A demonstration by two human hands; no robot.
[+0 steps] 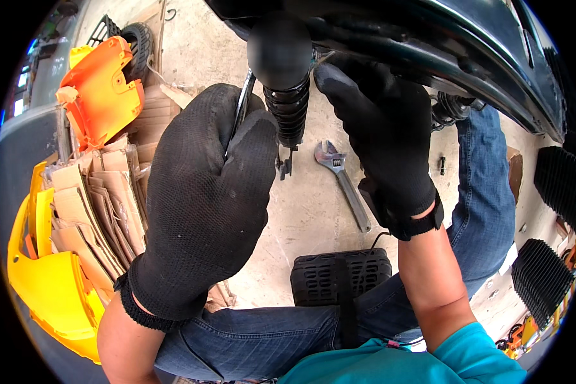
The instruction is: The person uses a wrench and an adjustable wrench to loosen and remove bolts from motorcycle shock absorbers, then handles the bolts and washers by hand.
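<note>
My gloved left hand (208, 192) is closed on a slim steel tool (242, 102), probably a wrench handle, left of a black coil-spring shock absorber (285, 115). The shock hangs beneath a glossy black vehicle frame (441, 45); a blurred round patch hides its top. My gloved right hand (384, 134) is right of the shock, fingers bent up under the frame near its top; what they grip, if anything, is hidden. An adjustable wrench (349, 192) lies on the floor between my hands.
An orange plastic panel (102, 89), a tyre (134, 54), folded cardboard (96, 211) and yellow panels (57, 294) are left. A second spring (445, 115), small bolt (441, 165) and black finned pieces (541, 278) are right. A black mat-like item (313, 275) sits near my knees.
</note>
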